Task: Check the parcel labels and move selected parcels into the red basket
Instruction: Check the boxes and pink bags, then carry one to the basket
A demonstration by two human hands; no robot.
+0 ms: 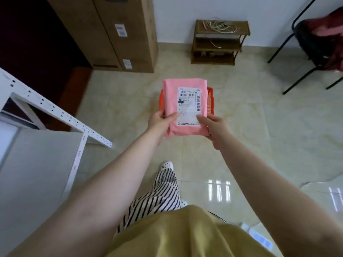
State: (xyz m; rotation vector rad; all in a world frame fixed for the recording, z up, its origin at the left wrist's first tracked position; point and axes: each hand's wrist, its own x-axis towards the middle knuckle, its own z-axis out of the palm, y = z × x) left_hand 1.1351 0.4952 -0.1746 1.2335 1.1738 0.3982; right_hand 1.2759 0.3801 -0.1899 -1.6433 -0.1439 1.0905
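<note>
A pink parcel (185,108) (label up) is being gripped by the left hand (159,123) and right hand (215,128), thumbs on top, with the red basket (210,101) beyond the fingertips.

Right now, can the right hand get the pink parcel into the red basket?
Probably yes. Both the right hand and left hand grip the pink parcel in front of the red basket; nothing visible blocks the way.

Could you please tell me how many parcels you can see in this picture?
1. A pink parcel with a white label is held up by both hands, left hand and right hand, in front of the red basket. It hides the basket's inside, so others may lie there.
</note>
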